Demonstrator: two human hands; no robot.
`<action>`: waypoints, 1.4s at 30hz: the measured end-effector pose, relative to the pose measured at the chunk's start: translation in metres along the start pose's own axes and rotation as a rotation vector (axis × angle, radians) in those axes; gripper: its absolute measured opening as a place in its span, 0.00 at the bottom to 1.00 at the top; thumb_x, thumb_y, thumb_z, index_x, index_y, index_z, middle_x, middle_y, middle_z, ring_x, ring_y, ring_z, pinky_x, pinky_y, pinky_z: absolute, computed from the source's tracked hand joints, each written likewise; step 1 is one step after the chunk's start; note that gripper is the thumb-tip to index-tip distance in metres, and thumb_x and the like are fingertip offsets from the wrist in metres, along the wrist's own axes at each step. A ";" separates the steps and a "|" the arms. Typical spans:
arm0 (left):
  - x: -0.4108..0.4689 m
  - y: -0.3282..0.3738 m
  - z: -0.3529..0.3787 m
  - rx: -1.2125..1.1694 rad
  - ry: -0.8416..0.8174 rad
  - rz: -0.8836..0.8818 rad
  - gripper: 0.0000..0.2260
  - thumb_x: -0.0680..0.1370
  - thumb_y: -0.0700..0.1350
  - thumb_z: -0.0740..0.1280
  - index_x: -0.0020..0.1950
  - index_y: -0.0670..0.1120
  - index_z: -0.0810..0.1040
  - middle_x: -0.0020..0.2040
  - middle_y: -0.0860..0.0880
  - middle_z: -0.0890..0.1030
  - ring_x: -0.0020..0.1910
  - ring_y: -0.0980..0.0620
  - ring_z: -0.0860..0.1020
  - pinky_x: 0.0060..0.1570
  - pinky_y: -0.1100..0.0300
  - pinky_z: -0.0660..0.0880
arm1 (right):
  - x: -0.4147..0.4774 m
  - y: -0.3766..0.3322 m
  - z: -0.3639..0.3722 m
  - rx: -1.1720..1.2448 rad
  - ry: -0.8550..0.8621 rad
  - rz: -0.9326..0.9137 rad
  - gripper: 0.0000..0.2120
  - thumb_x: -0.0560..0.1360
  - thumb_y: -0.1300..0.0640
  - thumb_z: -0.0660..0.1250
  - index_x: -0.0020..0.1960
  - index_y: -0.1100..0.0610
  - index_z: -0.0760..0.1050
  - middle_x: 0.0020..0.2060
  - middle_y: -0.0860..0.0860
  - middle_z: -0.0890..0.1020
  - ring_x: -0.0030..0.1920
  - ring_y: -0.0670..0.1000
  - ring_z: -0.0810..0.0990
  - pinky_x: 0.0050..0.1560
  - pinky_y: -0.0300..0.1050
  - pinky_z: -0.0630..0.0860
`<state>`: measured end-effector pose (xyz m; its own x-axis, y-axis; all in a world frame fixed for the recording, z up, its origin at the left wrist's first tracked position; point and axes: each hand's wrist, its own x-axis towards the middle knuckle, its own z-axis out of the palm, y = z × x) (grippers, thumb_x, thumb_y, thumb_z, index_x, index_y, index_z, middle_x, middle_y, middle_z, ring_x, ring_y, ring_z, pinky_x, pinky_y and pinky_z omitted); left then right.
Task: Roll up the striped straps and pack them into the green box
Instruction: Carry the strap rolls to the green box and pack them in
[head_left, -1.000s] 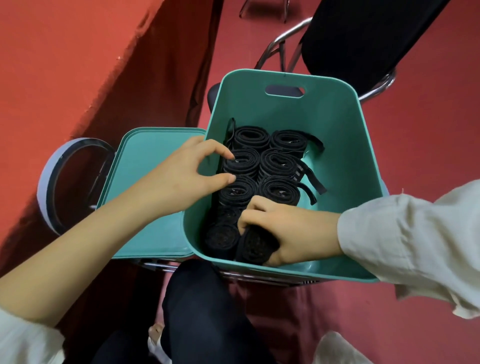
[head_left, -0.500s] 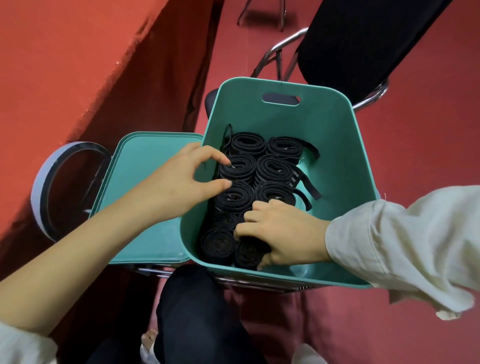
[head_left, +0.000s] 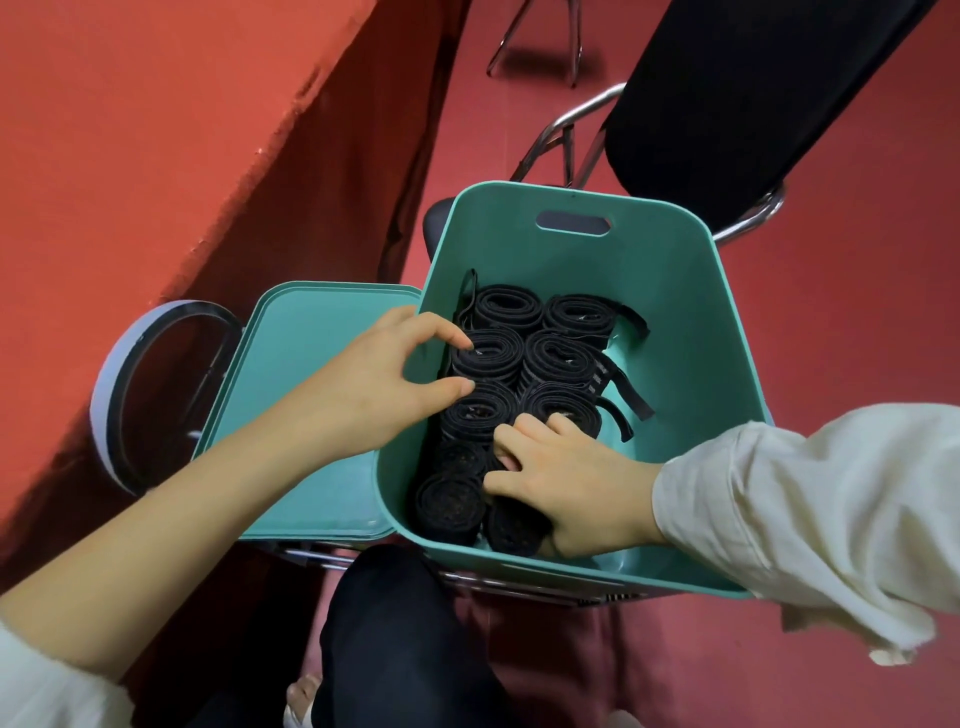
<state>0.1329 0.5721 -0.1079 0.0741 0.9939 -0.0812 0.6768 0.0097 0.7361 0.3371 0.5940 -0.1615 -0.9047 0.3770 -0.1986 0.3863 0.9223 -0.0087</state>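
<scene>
Deeper into the green box (head_left: 727, 312) than a second ago, the right hand (head_left: 571, 478) has seated the near right roll (head_left: 511, 527) just beside the near left one. Its fingers are curled, tips tucked down between the rolls, and its thumb lies across the top of the roll it grips. The left hand (head_left: 374, 384) has hardly shifted. It reaches over the box's left rim, with forefinger and thumb bent into a pinch on the left edge of the left-column roll (head_left: 488, 358), second from the far end. All the rolled straps (head_left: 561, 358) stand on end in two columns along the left of the box floor, with loose tails trailing right. The box's lid (head_left: 311, 364) lies flat at its left.
</scene>
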 end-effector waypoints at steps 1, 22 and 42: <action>0.000 -0.001 0.000 0.001 0.002 0.000 0.11 0.74 0.51 0.71 0.55 0.59 0.75 0.55 0.56 0.71 0.56 0.59 0.71 0.51 0.76 0.62 | 0.000 -0.001 -0.001 0.001 0.006 -0.002 0.27 0.48 0.45 0.77 0.43 0.51 0.74 0.41 0.51 0.72 0.41 0.52 0.70 0.37 0.45 0.59; 0.001 0.000 -0.001 0.006 -0.006 0.009 0.11 0.75 0.50 0.70 0.55 0.58 0.75 0.58 0.56 0.71 0.55 0.62 0.70 0.49 0.80 0.60 | -0.005 0.003 -0.011 -0.035 -0.080 0.025 0.26 0.52 0.46 0.77 0.46 0.54 0.74 0.44 0.52 0.74 0.43 0.53 0.71 0.38 0.46 0.60; -0.004 0.007 -0.006 0.212 0.072 0.119 0.21 0.76 0.56 0.68 0.67 0.54 0.70 0.66 0.55 0.71 0.61 0.60 0.68 0.57 0.69 0.61 | -0.014 0.007 -0.092 0.041 0.151 0.339 0.28 0.75 0.47 0.66 0.71 0.51 0.60 0.62 0.52 0.66 0.61 0.55 0.67 0.58 0.49 0.67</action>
<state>0.1328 0.5690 -0.0985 0.1152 0.9920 0.0519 0.8053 -0.1238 0.5798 0.3364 0.6032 -0.0683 -0.7394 0.6714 -0.0498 0.6725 0.7401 -0.0071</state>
